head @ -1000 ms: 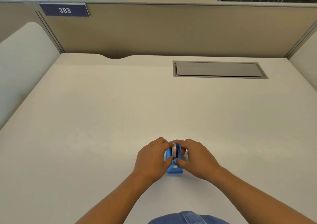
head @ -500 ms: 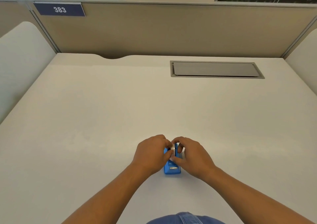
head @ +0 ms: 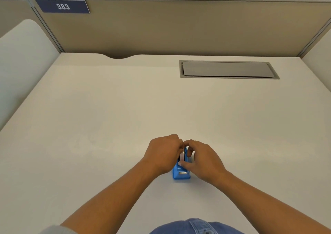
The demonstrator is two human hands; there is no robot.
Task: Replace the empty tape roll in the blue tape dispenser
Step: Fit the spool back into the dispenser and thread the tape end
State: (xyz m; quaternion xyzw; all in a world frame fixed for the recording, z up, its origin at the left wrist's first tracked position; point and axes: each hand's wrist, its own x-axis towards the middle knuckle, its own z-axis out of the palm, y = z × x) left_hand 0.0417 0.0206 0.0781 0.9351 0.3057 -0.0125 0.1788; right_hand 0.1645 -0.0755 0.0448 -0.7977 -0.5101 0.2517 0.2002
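Note:
A small blue tape dispenser (head: 181, 174) stands on the pale desk (head: 107, 117) near its front edge, cutter end toward me. A whitish tape roll (head: 182, 155) sits upright in its top slot. My left hand (head: 163, 153) wraps the dispenser's left side with fingers curled over the top. My right hand (head: 201, 159) covers the right side, its thumb pressing the front of the roll and its fingers pinching near the top. Most of the dispenser's body is hidden by both hands.
A grey recessed cable hatch (head: 227, 69) lies at the back right of the desk. Beige partition walls (head: 179, 27) enclose the desk, with a blue sign reading 383 (head: 63, 6) at upper left. A white side panel (head: 23, 54) stands on the left.
Both hands have closed in tighter over the top of the dispenser, fingertips now meeting above the roll. The dispenser has stayed in place.

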